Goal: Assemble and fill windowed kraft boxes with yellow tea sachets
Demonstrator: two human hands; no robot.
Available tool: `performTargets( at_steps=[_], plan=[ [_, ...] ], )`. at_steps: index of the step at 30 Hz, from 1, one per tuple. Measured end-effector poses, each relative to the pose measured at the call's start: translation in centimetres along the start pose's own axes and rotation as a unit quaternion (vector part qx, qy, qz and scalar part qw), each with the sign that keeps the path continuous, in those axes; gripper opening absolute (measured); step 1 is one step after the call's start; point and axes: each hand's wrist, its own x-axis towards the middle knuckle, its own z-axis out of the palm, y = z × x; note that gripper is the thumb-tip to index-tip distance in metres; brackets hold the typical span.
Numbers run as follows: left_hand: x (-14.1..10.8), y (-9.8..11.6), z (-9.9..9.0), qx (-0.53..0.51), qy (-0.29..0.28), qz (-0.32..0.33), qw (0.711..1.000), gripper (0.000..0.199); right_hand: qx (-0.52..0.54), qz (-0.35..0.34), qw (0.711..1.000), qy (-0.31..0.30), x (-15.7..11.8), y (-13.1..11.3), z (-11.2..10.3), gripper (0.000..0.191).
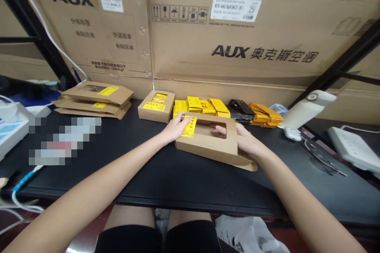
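A brown cardboard window box (208, 148) with a yellow label (189, 127) at its left end sits in front of me on the black desk. My left hand (175, 128) grips the box's back left corner, thumb by the label. My right hand (245, 140) reaches in through the open right end. Its fingertips show through the window, stretched out with nothing visible in them. An end flap (246, 163) sticks out at the lower right. Just behind stand yellow packets (208, 106) in a row and a closed window box (157, 111) with yellow packets inside.
Flattened window boxes (95, 97) lie stacked at the back left. Orange packets (265, 114), a black packet (242, 107), a white bottle (308, 106) and glasses (322, 156) are on the right. A white device (356, 148) stands beyond them. Large AUX cartons (261, 35) wall off the back.
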Motion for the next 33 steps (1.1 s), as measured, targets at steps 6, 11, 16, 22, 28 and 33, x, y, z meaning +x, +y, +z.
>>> performTargets(
  at_steps=[6, 11, 16, 22, 28, 33],
  plan=[
    [0.1, -0.1, 0.0, 0.009, -0.002, -0.002, 1.000, 0.048, -0.014, -0.048, 0.999, -0.022, 0.2, 0.2, -0.2, 0.049],
    [0.3, -0.4, 0.0, 0.004, -0.001, 0.009, 1.000, 0.043, -0.027, -0.068, 0.997, -0.032, 0.5, 0.5, -0.4, 0.049],
    [0.4, -0.5, 0.1, -0.009, -0.001, 0.021, 1.000, 0.041, -0.023, -0.065, 0.997, -0.030, 0.6, 0.8, -0.5, 0.046],
    [0.2, -0.3, 0.0, -0.010, -0.003, 0.025, 1.000, 0.042, -0.022, -0.067, 0.997, -0.035, 0.7, 1.0, -0.6, 0.047],
    [0.2, -0.3, 0.0, -0.003, -0.003, 0.019, 1.000, 0.041, -0.031, -0.065, 0.997, -0.036, 0.8, 1.2, -0.7, 0.048],
    [0.2, -0.3, 0.0, -0.001, -0.001, 0.018, 1.000, 0.042, -0.037, -0.067, 0.996, -0.038, 0.7, 1.2, -0.7, 0.047]
  ],
)
